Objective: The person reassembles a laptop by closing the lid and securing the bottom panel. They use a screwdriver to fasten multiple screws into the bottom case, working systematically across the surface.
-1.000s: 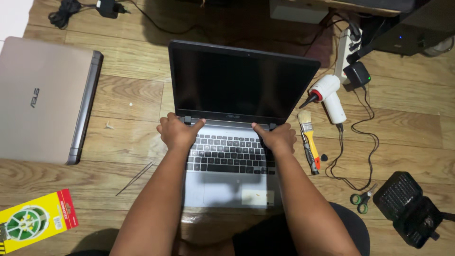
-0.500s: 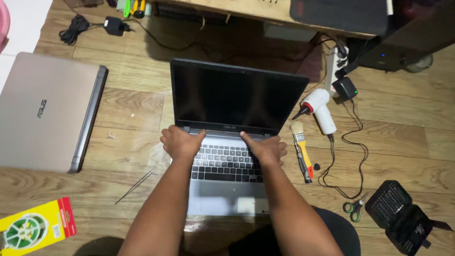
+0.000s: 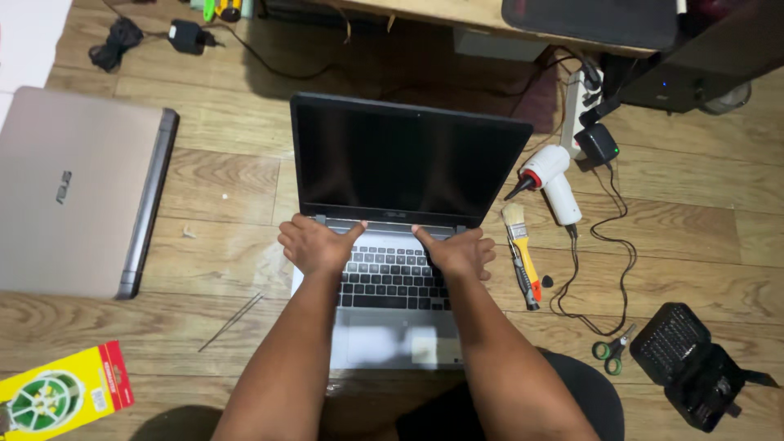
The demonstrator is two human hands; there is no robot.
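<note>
An open grey laptop (image 3: 408, 159) with a dark screen stands on the wooden floor in front of me. My left hand (image 3: 314, 245) rests on the upper left of its keyboard (image 3: 392, 273), thumb pointing at the hinge strip. My right hand (image 3: 459, 251) lies on the upper right of the keyboard, thumb also reaching toward the hinge. Both hands press on the laptop base just below the screen, fingers curled over its edges.
A closed pinkish laptop (image 3: 77, 192) lies at left. To the right are a paintbrush (image 3: 523, 249), a white heat blower (image 3: 555, 184) with cable, scissors (image 3: 612, 349) and a black bit case (image 3: 686, 363). A yellow package (image 3: 61, 396) and tweezers (image 3: 231, 321) lie lower left.
My view has shifted slightly, so the laptop sits lower in the picture. Both hands stay at the hinge edge of the keyboard, with the thumbs now stretched inward toward each other.
</note>
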